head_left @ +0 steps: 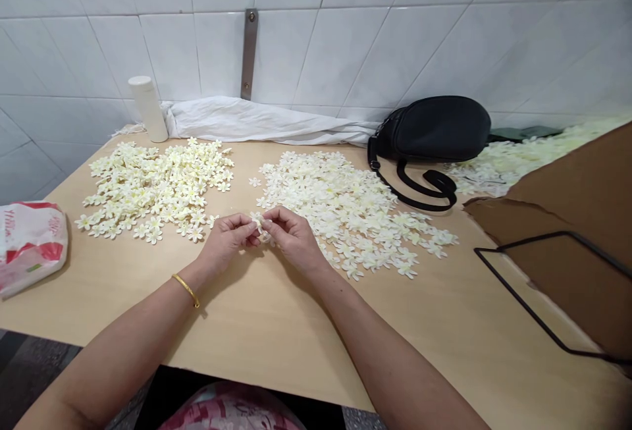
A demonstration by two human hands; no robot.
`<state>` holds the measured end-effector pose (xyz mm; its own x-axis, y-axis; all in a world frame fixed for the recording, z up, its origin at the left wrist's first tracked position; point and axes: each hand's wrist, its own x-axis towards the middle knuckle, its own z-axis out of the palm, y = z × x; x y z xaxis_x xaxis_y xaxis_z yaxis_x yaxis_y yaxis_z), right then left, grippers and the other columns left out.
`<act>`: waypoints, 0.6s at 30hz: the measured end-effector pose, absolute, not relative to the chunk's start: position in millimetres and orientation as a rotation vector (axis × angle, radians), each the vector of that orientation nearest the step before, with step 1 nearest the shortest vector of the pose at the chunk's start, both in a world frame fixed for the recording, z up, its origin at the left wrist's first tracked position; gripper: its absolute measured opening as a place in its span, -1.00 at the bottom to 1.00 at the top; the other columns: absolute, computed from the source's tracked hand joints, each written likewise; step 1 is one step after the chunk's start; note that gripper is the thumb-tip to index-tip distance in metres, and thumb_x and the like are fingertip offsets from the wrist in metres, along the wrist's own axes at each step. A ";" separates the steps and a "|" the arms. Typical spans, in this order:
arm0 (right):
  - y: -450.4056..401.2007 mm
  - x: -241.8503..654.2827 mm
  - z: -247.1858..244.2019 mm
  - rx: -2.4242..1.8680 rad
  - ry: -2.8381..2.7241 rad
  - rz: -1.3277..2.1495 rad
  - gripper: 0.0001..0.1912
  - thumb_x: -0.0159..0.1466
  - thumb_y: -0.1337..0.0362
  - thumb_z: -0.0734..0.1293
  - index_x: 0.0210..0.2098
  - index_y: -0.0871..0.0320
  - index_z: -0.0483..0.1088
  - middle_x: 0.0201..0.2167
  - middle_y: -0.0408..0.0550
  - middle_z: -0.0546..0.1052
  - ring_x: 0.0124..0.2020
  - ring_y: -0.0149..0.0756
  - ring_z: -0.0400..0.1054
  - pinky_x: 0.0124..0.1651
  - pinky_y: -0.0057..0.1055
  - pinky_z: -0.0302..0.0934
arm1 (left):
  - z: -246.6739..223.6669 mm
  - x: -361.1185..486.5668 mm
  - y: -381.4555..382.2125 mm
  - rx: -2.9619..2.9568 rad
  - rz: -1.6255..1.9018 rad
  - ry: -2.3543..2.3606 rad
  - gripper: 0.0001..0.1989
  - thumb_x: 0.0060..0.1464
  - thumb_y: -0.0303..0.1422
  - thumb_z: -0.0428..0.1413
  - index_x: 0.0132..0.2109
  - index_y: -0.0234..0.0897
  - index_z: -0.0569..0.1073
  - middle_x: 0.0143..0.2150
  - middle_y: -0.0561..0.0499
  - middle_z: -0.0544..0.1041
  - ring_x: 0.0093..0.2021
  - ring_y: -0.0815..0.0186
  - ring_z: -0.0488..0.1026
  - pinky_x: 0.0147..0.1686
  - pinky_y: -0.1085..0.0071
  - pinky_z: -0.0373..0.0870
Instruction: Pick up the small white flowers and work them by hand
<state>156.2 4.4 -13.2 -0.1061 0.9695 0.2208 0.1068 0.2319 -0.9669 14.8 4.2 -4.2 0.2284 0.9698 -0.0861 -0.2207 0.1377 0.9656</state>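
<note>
Between the fingertips of both hands is a small white artificial flower (257,219) with a pale yellow centre. My left hand (230,234) pinches it from the left, thumb and fingers closed. From the right, my right hand (292,238) also pinches it, with part of the flower hidden behind the fingers. To the left lies a loose heap of yellowish-white flowers (158,183). A wider, flatter pile of white flowers (330,196) spreads behind and beside my right hand. One single flower (255,182) lies between the two piles.
A white bottle (149,110) and a white cloth (257,120) sit along the tiled wall. At the back right rests a black bag (437,128) with its strap. More petals (523,157) lie behind a cardboard box (573,219) and black wire frame (523,305). A red-white packet (34,245) is far left.
</note>
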 end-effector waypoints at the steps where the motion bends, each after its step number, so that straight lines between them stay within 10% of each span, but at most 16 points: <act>1: 4.4 156.2 -13.2 -1.067 -1.465 1.053 -0.83 0.10 0.18 0.27 -0.43 0.17 0.32 -0.58 -0.21 0.31 -0.56 -0.47 0.14 -0.49 -0.49 0.04 | -4.4 15.0 4.0 1.051 1.061 0.935 -0.84 -0.16 -0.34 0.18 -0.52 -0.37 0.43 -0.61 0.02 0.40 -0.57 0.44 0.32 -0.48 0.46 0.24; 18: 4.1 155.9 -11.9 -1.045 -1.394 1.048 -0.79 0.13 0.16 0.26 -0.32 0.14 0.39 -0.44 -0.14 0.42 -0.40 -0.39 0.29 -0.32 -0.42 0.20 | -2.2 15.5 1.6 1.037 1.042 0.982 -0.79 -0.16 -0.36 0.17 -0.57 -0.34 0.31 -0.68 0.07 0.34 -0.66 0.48 0.27 -0.58 0.51 0.20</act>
